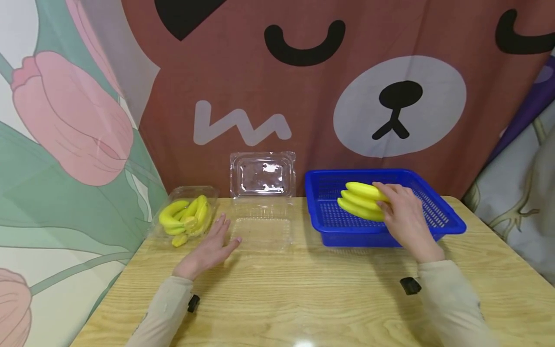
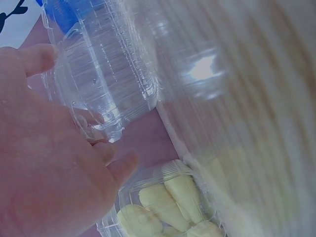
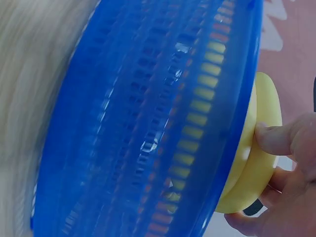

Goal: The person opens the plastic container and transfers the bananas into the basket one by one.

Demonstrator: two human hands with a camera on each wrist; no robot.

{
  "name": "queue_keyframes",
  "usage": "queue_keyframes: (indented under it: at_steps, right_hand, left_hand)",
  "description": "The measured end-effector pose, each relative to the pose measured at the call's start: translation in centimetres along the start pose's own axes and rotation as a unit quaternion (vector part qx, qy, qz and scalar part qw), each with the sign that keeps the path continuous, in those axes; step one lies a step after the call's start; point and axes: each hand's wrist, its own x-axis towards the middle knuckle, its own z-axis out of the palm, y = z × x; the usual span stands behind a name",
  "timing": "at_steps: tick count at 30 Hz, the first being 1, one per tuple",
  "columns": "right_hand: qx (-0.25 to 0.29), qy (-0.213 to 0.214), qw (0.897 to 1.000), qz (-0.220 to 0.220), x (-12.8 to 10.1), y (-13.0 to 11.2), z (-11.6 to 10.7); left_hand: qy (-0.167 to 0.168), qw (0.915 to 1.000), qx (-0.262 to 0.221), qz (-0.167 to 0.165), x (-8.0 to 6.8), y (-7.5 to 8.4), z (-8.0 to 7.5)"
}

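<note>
Over the blue basket (image 1: 321, 231), my right hand (image 1: 405, 217) grips a bunch of yellow bananas (image 1: 362, 202) by one end. In the right wrist view the bananas (image 3: 266, 103) show partly behind the basket's rim, with the thumb pressed on them. My left hand (image 1: 208, 250) is beside the clear plastic clamshell box (image 1: 262, 233), fingers spread and holding nothing. That box has its lid (image 1: 262, 176) standing up against the backdrop. Left of the hand, a second clear box (image 1: 173, 193) contains several bananas (image 1: 173, 217); a small yellow piece (image 1: 179, 240) lies at its front.
All of these stand on a wooden table (image 1: 282, 299), towards its far edge. Directly behind hangs a curtain (image 1: 312, 120) with a bear's face, and a flower-patterned cloth (image 1: 73, 159) covers the left side. Both forearms carry small black devices (image 1: 410, 286) near the wrists.
</note>
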Motion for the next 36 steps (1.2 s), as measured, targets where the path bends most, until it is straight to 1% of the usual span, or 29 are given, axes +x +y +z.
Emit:
queue_keyframes:
  at_steps: [5,9,21,29,36]
  right_hand:
    - [-0.018,-0.012,1.000,0.012,-0.6,1.5,-0.6]
    - [-0.021,-0.015,1.000,0.013,-0.7,2.0,-0.7]
    - [-0.025,-0.023,0.999,0.021,-1.1,2.7,-0.3]
    - [-0.018,-0.019,1.000,0.007,-1.0,3.0,0.1]
    - [-0.019,-0.025,0.999,0.023,-0.8,2.7,0.0]
  left_hand:
    - [-0.002,1.0000,0.001,-0.001,-0.1,0.0,-0.1]
    - [-0.002,1.0000,0.004,-0.002,-0.1,0.0,-0.2]
    - [-0.006,1.0000,-0.001,-0.007,0.1,0.0,0.0]
    - [-0.006,0.9999,-0.002,-0.012,0.0,0.1,0.1]
    - [-0.006,0.9999,0.003,-0.014,0.0,0.2,0.0]
